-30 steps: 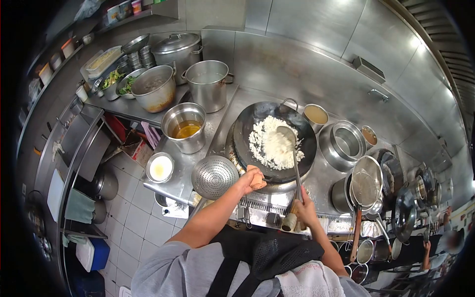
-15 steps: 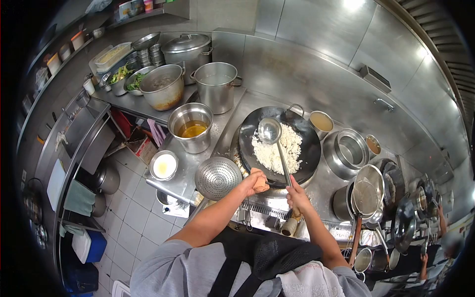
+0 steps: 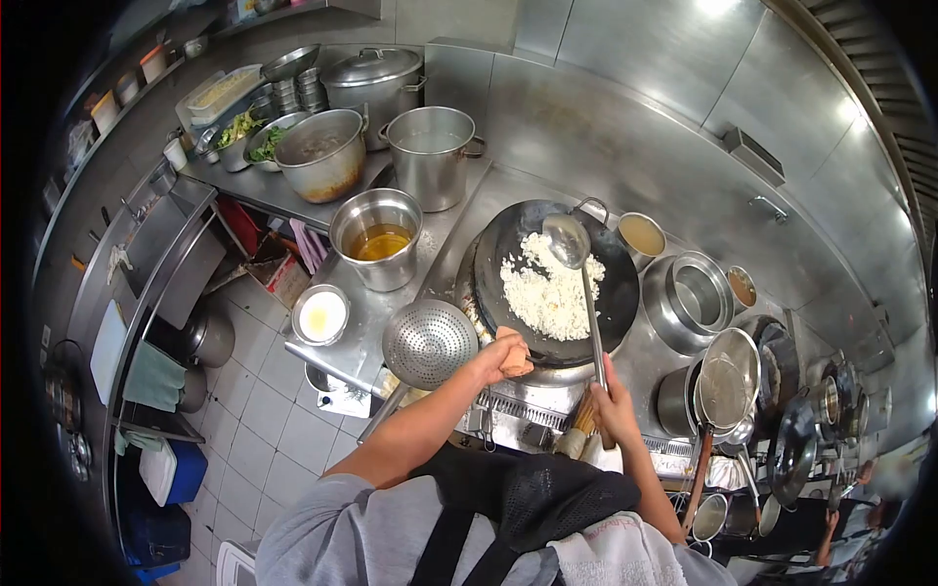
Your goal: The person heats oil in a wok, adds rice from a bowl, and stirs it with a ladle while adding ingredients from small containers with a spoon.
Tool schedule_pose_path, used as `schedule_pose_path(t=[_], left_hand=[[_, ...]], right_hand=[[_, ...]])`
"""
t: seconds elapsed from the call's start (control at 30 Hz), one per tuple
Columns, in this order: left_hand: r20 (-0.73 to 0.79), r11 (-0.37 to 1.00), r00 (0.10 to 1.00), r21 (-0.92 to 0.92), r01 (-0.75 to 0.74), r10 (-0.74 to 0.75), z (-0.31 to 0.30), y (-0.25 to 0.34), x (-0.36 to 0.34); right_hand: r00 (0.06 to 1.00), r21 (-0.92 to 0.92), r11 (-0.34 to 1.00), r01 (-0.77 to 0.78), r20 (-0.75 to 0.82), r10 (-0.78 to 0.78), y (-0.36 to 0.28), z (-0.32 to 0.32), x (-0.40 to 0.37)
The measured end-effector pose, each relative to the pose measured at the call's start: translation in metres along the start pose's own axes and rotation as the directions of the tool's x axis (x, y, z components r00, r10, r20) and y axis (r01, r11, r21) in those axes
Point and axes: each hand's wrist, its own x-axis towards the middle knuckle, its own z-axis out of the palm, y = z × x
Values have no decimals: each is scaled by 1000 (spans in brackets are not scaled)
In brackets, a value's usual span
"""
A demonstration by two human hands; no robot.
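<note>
The steel tabletop (image 3: 357,366) runs across the middle of the frame, bearing the cookware. On it, right of centre, sits the dark, round wok (image 3: 621,293), with a loop handle at its upper edge. The stockpot (image 3: 427,181) stands to its upper left; the smaller pot of amber liquid (image 3: 379,266) is left of it, and the perforated strainer (image 3: 430,344) lies at its lower left.

The ladle (image 3: 567,244) reaches over the wok, its long axis running from the upper part of the wok down and slightly right to the right hand (image 3: 616,405). Those fingers are closed around the lower handle, so the bowl lies up and a little left of them. Its bowl overlaps the upper right edge of the rice (image 3: 549,301); whether it touches the grains or hangs just above cannot be told. The metal looks grey and shiny, with a rounded bowl and a slim, straight handle.

The rice spreads white and loose across the wok's middle, in small clumps with stray grains at the edges. It lies up and slightly right of the left hand (image 3: 496,361), the nearer one. The left fingers are closed on an orange-tan folded cloth (image 3: 514,355) at the wok's near rim; what is beneath it is hidden.
</note>
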Motion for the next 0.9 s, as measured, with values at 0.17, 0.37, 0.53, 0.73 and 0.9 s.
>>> schedule_pose_path(t=[0.17,0.37,0.53,0.73,0.9], left_hand=[[28,1000,999,22,18,-18,-3,-1,1],[-24,1000,1000,-15,19,-19,0,-1,4],[-38,999,999,-25,35,-36,2,-1,1],[-48,998,997,-24,51,-52,1,-1,7],[-8,989,1000,-147,-9,8,26,-22,-75]], right_hand=[[965,267,929,-256,133,228,48,-21,-5],[986,-262,962,-77,-161,35,33,-22,34],[967,-46,999,-11,-256,-1,78,9,54],[975,-321,925,205,-15,-221,2,-5,-33],[985,-263,957,119,154,-80,-19,-43,-138]])
